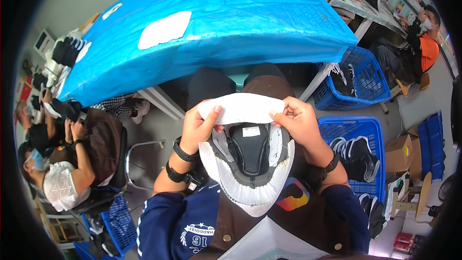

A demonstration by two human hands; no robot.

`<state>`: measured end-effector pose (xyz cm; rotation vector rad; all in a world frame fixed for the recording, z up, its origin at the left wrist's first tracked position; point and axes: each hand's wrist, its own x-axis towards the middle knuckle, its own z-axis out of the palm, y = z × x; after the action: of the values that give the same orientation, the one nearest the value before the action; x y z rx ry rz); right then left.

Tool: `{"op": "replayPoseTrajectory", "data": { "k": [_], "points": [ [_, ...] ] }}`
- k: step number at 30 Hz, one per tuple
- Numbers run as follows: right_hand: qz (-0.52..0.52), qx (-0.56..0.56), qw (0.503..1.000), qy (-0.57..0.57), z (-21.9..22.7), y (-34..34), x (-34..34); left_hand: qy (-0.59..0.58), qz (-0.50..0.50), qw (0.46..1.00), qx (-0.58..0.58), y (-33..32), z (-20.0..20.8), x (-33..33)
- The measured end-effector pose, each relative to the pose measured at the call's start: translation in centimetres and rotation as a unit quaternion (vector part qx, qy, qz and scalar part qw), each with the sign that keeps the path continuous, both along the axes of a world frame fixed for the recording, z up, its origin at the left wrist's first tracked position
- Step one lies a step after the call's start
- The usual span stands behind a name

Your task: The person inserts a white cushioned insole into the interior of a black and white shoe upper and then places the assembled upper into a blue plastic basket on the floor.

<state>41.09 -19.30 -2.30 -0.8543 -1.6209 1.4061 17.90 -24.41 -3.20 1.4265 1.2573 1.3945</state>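
Observation:
In front of my body is a shoe upper (248, 183), seen into its black mesh inside, with a small white label there. Pale, gathered fabric runs along its near edge and ends in a point. Across the far end lies a smooth white curved piece (245, 109); I cannot tell whether it is joined to the upper. My left hand (204, 124) pinches the left end of this piece, thumb on top. Its right end is pinched by my right hand (299, 119) in the same way. The fingertips beneath are partly hidden.
Ahead stands a table under a blue plastic cover (269, 29), bearing a white sheet (165, 30). A blue basket (385, 135) of black shoes sits at my right, another basket (378, 84) beyond it. Cardboard boxes (398, 155) are further right. Co-workers sit left (67, 183) and right (428, 50).

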Motion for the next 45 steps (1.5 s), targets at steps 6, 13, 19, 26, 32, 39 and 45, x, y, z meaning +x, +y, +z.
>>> {"op": "replayPoseTrajectory", "data": {
  "k": [6, 13, 19, 26, 32, 39, 45],
  "points": [
    [-0.012, -0.022, 1.0, -0.007, 0.2, 0.2, 0.0, -0.038, -0.018, 0.999, -0.029, 0.2, -0.2, -0.1],
    [-0.068, 0.047, 0.992, -0.1, 0.5, 0.3, -0.2, 0.156, 0.027, 0.987, -0.034, 0.1, 0.6, -0.6],
    [-0.05, 0.222, 0.936, -0.268, 0.6, 0.6, 0.8, 0.358, -0.075, 0.931, -0.011, -0.2, 1.3, -0.9],
    [-0.047, 0.063, 0.989, -0.128, 0.7, 0.0, 0.6, 0.422, -0.062, 0.902, 0.059, 0.4, 1.2, -1.2],
    [-0.016, 0.254, 0.921, -0.295, 2.4, -0.2, 0.7, 0.43, 0.028, 0.9, 0.066, -0.2, 2.1, -0.4],
    [0.072, 0.309, 0.894, -0.315, 3.2, -0.7, 2.1, 0.465, -0.04, 0.876, 0.119, -0.9, 3.3, -0.4],
    [-0.002, 0.287, 0.906, -0.311, 2.5, -1.5, 1.6, 0.506, -0.051, 0.841, 0.184, -1.5, 3.9, 0.1]
  ]
}}
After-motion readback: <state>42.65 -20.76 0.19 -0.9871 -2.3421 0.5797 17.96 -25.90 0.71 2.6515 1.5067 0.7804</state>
